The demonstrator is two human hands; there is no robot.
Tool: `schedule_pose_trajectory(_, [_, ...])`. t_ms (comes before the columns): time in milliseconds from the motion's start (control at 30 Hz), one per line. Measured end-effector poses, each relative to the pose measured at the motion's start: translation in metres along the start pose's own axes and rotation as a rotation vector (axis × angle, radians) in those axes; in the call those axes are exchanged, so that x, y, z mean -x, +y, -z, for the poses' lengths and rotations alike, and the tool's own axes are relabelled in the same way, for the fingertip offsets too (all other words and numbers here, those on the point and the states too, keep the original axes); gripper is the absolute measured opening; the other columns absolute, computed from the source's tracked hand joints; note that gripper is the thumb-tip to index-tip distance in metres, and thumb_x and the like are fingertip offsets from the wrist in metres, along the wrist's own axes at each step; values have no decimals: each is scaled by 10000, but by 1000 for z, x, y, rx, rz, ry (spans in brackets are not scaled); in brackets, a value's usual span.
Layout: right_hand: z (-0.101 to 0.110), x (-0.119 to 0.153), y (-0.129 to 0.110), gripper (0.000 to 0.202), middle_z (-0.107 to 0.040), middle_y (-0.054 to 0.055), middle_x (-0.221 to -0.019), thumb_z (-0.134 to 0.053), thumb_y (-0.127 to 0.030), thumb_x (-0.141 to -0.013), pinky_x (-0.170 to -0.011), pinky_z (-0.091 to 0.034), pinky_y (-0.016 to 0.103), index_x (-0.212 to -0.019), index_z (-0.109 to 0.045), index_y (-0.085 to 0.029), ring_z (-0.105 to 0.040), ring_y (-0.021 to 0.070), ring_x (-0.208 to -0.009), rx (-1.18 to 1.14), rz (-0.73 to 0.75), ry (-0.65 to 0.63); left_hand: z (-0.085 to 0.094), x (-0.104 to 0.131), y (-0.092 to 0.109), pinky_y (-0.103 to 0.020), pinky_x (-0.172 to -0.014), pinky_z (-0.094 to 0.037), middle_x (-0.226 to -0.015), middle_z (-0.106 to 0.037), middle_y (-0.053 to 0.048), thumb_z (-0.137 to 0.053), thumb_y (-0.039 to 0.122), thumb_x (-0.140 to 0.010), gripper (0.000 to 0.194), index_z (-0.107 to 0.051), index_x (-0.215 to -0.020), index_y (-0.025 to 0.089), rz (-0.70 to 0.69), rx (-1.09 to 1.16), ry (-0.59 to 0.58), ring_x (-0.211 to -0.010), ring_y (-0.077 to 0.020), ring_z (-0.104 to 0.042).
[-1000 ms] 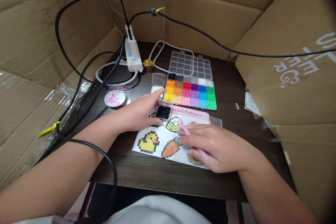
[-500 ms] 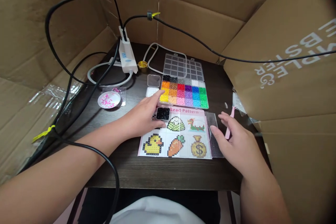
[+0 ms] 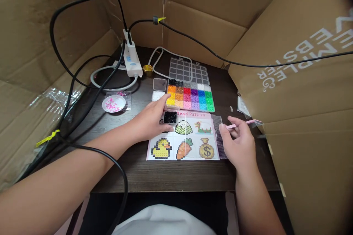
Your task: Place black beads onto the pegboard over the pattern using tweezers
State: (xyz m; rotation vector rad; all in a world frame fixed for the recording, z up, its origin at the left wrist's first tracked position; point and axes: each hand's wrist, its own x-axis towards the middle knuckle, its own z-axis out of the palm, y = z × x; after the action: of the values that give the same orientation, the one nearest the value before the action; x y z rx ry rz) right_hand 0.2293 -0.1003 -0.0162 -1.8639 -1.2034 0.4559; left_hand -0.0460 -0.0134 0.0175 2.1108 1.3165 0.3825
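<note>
My left hand (image 3: 151,119) curls around a small clear box of black beads (image 3: 170,117), which rests on the upper left of the bead pattern sheet (image 3: 183,136). Its thumb lies along the near side of the box. Pink tweezers (image 3: 241,123) are held in my right hand (image 3: 239,141), lying across its fingers with the far end pointing right. Below that hand, a clear pegboard (image 3: 219,132) sticks out from under the sheet's right edge. Printed on the sheet are a duck, a carrot, a money bag and other pictures.
Behind the sheet lies an opened sorting case (image 3: 191,97) of coloured beads. A small box of white beads (image 3: 158,96) stands beside it. To the left, a white dish (image 3: 113,103) holds pink beads. A power strip (image 3: 132,60), black cables and cardboard walls surround the table.
The tweezers in my right hand have swung from steeply upright to nearly level. The right hand has shifted slightly left. My left hand stays at the black bead box; the view has shifted slightly.
</note>
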Motion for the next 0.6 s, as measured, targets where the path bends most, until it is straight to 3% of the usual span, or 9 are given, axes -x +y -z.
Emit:
schedule_pose_trajectory(100, [-1,-4,4,517,-682,153,-1098,-637,-519,-796,-823,-554,464,-1194,-561,-197,-699,280,-939,2,41,37,0,-1,1,-445,-936,-470,-1236,-569,-130,-756,403,-697,969,-203,-1475,232,-6,-4,5,-1124,-308,-557])
schedule_pose_trajectory(233, [0,-13,9,512,-679,131,-997,-629,-537,-787,-744,-553,452,-1161,-589,-190,-661,244,-788,113,63,-36,1,-1,2,-452,-933,-469,-1270,-554,-140,-747,398,-708,962,-190,-1473,225,6,-23,-9,-1138,-313,-547])
schedule_pose_trajectory(433, [-3,-23,7,489,-656,138,-1082,-647,-511,-768,-817,-508,477,-1139,-605,-195,-629,262,-884,205,104,-102,0,-2,-1,-436,-928,-468,-1289,-548,-139,-744,417,-712,972,-174,-1477,235,-4,-30,-7,-1144,-308,-547])
schedule_pose_trajectory(600, [-7,-25,5,408,-675,124,-1102,-699,-448,-733,-866,-492,481,-1041,-606,-197,-631,275,-960,111,145,-59,0,-2,-2,-457,-920,-471,-1296,-540,-162,-752,419,-704,977,-188,-1478,223,-3,-30,-4,-1131,-325,-551])
